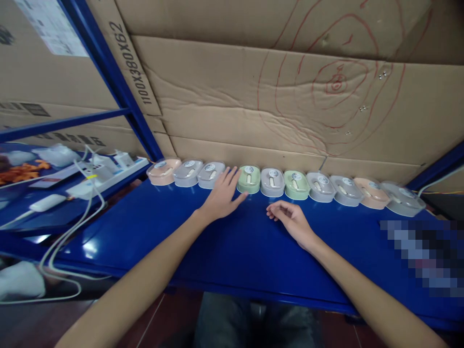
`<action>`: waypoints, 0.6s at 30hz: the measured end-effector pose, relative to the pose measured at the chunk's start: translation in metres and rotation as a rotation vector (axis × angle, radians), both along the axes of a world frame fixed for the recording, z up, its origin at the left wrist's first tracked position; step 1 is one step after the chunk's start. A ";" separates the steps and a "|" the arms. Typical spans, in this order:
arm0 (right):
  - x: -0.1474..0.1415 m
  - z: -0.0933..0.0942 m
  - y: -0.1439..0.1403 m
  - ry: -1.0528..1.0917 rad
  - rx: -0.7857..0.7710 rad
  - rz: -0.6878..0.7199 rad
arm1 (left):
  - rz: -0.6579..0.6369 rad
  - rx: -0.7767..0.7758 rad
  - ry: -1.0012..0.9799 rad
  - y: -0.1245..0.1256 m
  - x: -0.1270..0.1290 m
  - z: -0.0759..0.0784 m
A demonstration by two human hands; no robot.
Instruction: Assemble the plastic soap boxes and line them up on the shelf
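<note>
A row of small rounded plastic boxes with clear lids and round stickers stands along the back of the blue shelf [224,251]. My left hand [221,197] is open with fingers spread. It reaches in between a grey box [209,175] and a green box [249,180], its fingertips over or against their edges; whether it presses on them I cannot tell. My right hand [292,220] hovers before a second green box [296,185], apart from it. Its fingers are curled together, with nothing visible in them. Beside that stands another grey box [272,182].
Behind the boxes rises a cardboard sheet [217,87] with red rings drawn on it. At the left, a white power strip [118,171] and looping white cables [81,227] lie near a blue frame post [108,63]. An orange box [371,193] stands farther right. A blurred-out patch covers the right side.
</note>
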State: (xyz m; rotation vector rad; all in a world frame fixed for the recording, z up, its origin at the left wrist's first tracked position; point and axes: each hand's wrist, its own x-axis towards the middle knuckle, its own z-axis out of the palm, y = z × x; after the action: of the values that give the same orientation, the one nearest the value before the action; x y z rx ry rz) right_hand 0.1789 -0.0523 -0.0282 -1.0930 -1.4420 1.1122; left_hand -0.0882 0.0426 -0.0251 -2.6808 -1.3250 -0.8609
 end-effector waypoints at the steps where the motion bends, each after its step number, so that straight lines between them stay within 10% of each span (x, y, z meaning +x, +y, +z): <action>1: 0.000 0.000 0.000 0.001 -0.002 0.000 | 0.068 0.028 -0.017 0.001 -0.002 0.001; 6: 0.000 0.000 -0.001 0.001 -0.007 -0.004 | 0.337 0.096 0.017 0.004 -0.010 0.004; 18: 0.000 -0.001 -0.001 -0.048 0.018 0.002 | 0.456 0.050 -0.137 -0.007 -0.014 0.043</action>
State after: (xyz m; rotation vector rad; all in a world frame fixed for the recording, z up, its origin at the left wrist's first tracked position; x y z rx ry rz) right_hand 0.1789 -0.0533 -0.0296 -1.1123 -1.4882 1.0789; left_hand -0.1019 0.0358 0.0183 -2.1717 -1.8136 -1.0069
